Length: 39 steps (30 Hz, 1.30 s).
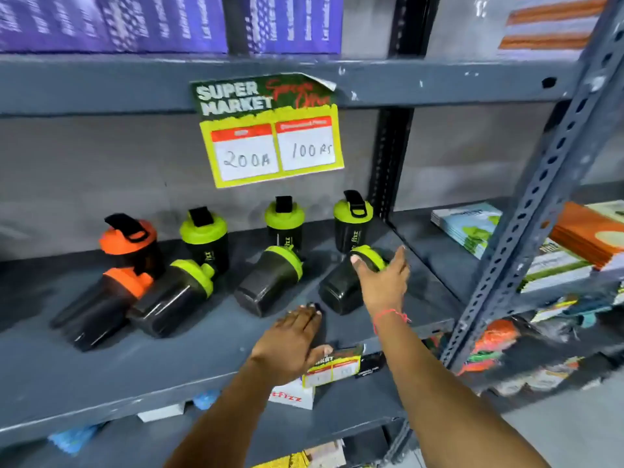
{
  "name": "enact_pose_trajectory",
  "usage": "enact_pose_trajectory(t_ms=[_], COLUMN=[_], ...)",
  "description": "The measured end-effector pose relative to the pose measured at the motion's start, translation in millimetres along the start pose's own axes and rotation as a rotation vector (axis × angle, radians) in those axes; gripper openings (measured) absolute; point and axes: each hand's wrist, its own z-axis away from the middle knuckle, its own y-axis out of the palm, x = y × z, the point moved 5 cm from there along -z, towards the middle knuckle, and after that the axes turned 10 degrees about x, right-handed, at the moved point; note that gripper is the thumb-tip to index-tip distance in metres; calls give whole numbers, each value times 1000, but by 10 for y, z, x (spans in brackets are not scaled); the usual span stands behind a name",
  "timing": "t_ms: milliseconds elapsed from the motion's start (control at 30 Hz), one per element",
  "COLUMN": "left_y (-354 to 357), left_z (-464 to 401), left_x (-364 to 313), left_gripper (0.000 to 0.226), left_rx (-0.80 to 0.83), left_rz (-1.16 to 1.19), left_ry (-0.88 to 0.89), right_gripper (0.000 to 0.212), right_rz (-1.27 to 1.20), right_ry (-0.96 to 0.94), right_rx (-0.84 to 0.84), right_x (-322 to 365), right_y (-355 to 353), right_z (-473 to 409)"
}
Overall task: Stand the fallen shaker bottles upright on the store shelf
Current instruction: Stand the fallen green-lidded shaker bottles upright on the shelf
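Four shaker bottles lie on their sides along the front of the grey shelf (169, 363): one orange-lidded bottle (98, 309) at the left, then three green-lidded ones (172, 298), (266, 285), (336, 288). Behind them stand an upright orange-lidded shaker (130, 238) and three upright green-lidded shakers (204, 234), (283, 219), (353, 217). My right hand (383, 282) reaches over the rightmost fallen bottle, thumb touching its green lid, fingers stretched out past it. That bottle still rests on the shelf. My left hand (293, 342) lies flat near the front edge, holding nothing.
A yellow price sign (270, 136) hangs from the shelf above. A perforated metal post (540, 187) rises at the right, with stacked packets (472, 228) beyond it. A small price label (332, 366) sits on the shelf's front edge. Purple boxes (111, 21) fill the top shelf.
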Motion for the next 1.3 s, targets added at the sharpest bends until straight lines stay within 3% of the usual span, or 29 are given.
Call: enact_pose_trajectory(t_ms=[200, 333, 400, 500, 567, 633, 700, 800, 933, 1100, 1167, 1233, 1300], left_y=[166, 169, 142, 110, 68, 52, 48, 71, 89, 69, 60, 94, 93], left_z=[-97, -107, -98, -95, -78, -75, -72, -67, -100, -98, -101, -96, -99], left_x=[73, 89, 65, 69, 52, 55, 55, 56, 72, 78, 60, 70, 78], left_gripper=[75, 72, 82, 95, 88, 82, 89, 97, 104, 98, 101, 101, 96], left_rx=[-40, -59, -7, -73, -82, -103, -120, -116, -148, -110, -144, -142, -131], left_rz=[6, -42, 10, -25, -40, -18, 4, 35, 61, 37, 63, 64, 41], left_ry=[-15, -33, -21, 10, 13, 15, 27, 57, 95, 79, 97, 98, 88], right_gripper=[111, 110, 108, 109, 110, 104, 92, 72, 68, 61, 55, 52, 54], right_rz=[-355, -476, -464, -361, -193, 21, 203, 402, 537, 491, 464, 498, 597], right_ry=[195, 253, 251, 114, -61, -251, -392, -469, -433, -256, -287, -290, -175], right_rx=[107, 68, 31, -50, -121, -188, -213, -237, -288, -209, -189, 19, 245], right_x=[-95, -85, -67, 15, 129, 232, 277, 269, 263, 339, 441, 567, 669], right_y=[154, 169, 180, 167, 133, 112, 140, 210, 228, 139, 20, -64, -95], right_z=[-283, -311, -286, -287, -201, -67, 36, 111, 184, 195, 158, 20, -97])
